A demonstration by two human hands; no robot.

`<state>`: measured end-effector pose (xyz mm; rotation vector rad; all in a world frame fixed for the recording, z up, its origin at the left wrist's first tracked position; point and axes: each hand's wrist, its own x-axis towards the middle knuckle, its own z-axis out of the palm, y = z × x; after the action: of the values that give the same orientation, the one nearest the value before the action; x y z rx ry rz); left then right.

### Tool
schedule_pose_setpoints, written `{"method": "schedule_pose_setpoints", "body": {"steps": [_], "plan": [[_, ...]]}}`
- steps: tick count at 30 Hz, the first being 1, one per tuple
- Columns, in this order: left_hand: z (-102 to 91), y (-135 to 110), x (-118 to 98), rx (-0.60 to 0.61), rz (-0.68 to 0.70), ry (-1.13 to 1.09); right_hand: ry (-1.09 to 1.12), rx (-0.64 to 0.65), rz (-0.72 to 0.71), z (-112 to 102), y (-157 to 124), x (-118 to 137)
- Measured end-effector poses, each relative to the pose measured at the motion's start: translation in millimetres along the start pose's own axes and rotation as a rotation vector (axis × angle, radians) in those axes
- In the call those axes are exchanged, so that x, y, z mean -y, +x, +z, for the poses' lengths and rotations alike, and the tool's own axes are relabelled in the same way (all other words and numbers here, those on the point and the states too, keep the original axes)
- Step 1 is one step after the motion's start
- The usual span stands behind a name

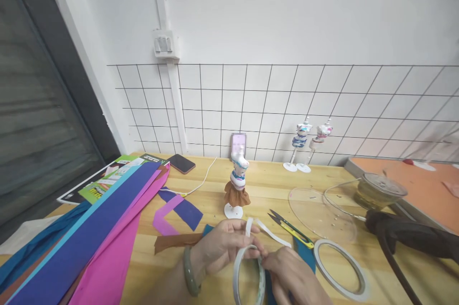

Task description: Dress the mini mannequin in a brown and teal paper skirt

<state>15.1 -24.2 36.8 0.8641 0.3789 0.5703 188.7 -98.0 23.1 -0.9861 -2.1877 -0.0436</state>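
My left hand (222, 245), with a green bangle on the wrist, grips a white roll of double-sided tape (247, 278) held upright near the table's front edge. My right hand (290, 274) pinches the roll's upper rim beside it. A loose white strip of tape (267, 231) rises from the fingers and curls to the right. Just beyond the hands stands a small mannequin (236, 185) wearing a brown paper skirt on a white round base. A brown paper scrap (175, 243) lies left of my left hand.
Long sheets of blue, purple and pink crepe paper (103, 243) cover the left of the wooden table (272, 180). Yellow-handled snips (290, 228), a second tape roll (340, 269), a clear disc (319, 209), a phone (182, 163), two more mannequins (304, 145) and a black tool (412, 238) lie around.
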Motion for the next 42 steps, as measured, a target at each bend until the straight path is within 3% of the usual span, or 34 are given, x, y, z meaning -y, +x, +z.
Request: {"method": "schedule_pose_setpoints", "body": {"steps": [3, 6, 9, 13, 18, 24, 30, 35, 42], "plan": [[-6.2, -3, 0, 0.090, -0.136, 0.071, 0.103, -0.121, 0.162, 2, -6, -1], [-8.1, -4, 2, 0.133, -0.250, 0.154, 0.031, -0.213, 0.206, 3, -10, -2], [-4.4, -4, 6, 0.150, -0.293, 0.273, -0.052, -0.159, 0.136, 3, -8, -1], [1.9, -5, 7, 0.220, -0.328, 0.383, 0.001, -0.054, 0.052, 1, -2, 0], [1.7, -5, 8, 0.268, -0.380, 0.415, 0.094, 0.019, 0.057, 3, -2, -2], [-6.8, -1, 14, 0.213, -0.369, 0.414, 0.192, -0.048, 0.151, 6, -3, -2], [-17.6, -1, 14, 0.106, -0.199, 0.516, 0.158, -0.158, 0.245, 7, -5, -1], [-9.1, -5, 3, 0.008, -0.104, 0.658, 0.111, -0.190, 0.282, 8, -8, -4], [6.1, -5, -1, -0.056, -0.068, 0.742, 0.121, -0.197, 0.225, 7, -6, -2]]}}
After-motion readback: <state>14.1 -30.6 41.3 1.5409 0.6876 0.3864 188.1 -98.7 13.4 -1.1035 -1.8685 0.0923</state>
